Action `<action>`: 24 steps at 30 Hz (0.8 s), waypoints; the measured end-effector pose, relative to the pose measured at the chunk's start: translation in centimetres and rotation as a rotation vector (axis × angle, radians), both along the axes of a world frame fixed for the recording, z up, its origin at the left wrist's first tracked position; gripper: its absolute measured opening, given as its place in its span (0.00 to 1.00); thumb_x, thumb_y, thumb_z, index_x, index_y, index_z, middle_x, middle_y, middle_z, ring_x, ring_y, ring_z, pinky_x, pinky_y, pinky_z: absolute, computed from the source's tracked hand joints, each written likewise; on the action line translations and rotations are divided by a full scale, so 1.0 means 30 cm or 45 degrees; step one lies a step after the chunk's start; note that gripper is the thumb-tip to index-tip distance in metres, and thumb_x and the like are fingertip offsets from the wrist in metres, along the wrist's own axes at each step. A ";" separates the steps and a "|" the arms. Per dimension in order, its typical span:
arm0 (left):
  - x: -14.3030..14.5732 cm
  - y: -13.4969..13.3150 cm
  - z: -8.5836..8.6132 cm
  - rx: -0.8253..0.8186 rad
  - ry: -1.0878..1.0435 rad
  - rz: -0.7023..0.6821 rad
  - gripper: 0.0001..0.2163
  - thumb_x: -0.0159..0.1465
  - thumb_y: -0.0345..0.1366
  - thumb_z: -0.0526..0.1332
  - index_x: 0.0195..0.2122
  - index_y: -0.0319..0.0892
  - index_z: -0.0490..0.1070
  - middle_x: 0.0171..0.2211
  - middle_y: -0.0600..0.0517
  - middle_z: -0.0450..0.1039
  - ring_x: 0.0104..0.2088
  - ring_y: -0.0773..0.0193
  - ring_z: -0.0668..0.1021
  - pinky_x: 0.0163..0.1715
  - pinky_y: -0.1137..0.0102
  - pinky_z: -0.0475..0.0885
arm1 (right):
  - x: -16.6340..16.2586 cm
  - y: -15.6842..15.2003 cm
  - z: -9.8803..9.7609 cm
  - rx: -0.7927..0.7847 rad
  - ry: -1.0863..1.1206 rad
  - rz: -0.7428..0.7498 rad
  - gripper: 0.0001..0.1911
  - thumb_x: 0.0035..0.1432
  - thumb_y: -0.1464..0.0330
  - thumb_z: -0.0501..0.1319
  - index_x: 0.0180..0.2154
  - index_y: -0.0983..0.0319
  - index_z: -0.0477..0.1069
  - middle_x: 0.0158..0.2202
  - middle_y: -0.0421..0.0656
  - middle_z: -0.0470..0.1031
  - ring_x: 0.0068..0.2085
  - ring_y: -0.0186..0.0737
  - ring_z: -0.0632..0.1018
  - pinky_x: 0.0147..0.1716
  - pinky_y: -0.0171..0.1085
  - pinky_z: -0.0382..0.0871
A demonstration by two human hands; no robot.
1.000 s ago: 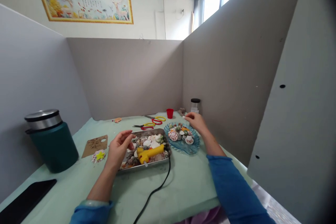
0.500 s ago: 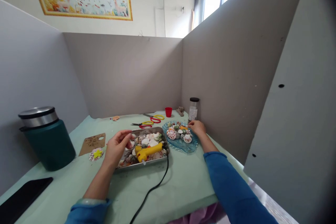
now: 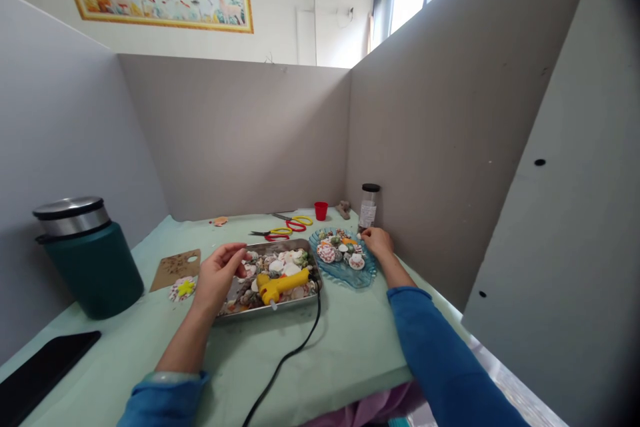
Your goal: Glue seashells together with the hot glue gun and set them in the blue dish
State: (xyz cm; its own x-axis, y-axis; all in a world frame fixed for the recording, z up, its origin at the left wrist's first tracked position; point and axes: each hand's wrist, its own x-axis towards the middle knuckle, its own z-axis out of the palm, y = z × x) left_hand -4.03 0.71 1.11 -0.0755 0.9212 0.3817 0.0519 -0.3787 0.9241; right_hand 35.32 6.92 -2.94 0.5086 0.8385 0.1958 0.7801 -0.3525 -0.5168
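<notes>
My left hand [image 3: 221, 275] hovers at the left side of a metal tray [image 3: 250, 310] full of mixed seashells [image 3: 280, 264]. Its fingers are curled in toward the thumb; whatever they may hold is hidden. Across the shells lies a yellow glue gun [image 3: 283, 285], nozzle toward me, its black cord [image 3: 295, 352] running to the front edge. At the right rim of a blue glass dish [image 3: 345, 277], my right hand [image 3: 379, 241] has its fingertips together near a small pale bit I cannot make out. Patterned shells [image 3: 327, 252] and small stones sit in that dish.
Two pairs of scissors [image 3: 278, 234], a red cup [image 3: 321, 211] and a black-lidded jar [image 3: 369, 207] stand or lie behind. To the left are a brown card [image 3: 175, 269], a shell flower [image 3: 184, 288], a green flask [image 3: 93, 273] and a black slab [image 3: 47, 373]. Partitions enclose the table.
The view has tipped slightly downward. My right hand has shifted a little outward at the dish's right rim. My left hand has drifted slightly left, still with curled fingers.
</notes>
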 end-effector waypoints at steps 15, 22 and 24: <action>-0.005 0.005 -0.003 -0.007 0.011 -0.007 0.20 0.51 0.48 0.67 0.38 0.37 0.71 0.27 0.50 0.76 0.19 0.70 0.70 0.23 0.72 0.68 | -0.041 -0.010 0.007 -0.044 -0.283 0.064 0.13 0.56 0.68 0.58 0.39 0.55 0.80 0.45 0.46 0.79 0.46 0.44 0.78 0.39 0.34 0.67; -0.011 0.012 -0.008 -0.016 0.036 0.011 0.19 0.52 0.48 0.66 0.37 0.37 0.72 0.27 0.50 0.76 0.19 0.70 0.70 0.23 0.73 0.68 | -0.043 0.000 0.001 -0.053 -0.374 0.025 0.12 0.58 0.66 0.58 0.38 0.58 0.80 0.43 0.49 0.79 0.45 0.46 0.78 0.39 0.36 0.66; -0.010 0.010 -0.007 -0.019 0.041 0.020 0.19 0.52 0.48 0.66 0.36 0.38 0.72 0.27 0.50 0.76 0.19 0.70 0.70 0.23 0.73 0.68 | -0.041 0.001 -0.001 -0.058 -0.373 0.018 0.12 0.59 0.65 0.58 0.39 0.59 0.79 0.43 0.50 0.78 0.44 0.45 0.78 0.38 0.35 0.66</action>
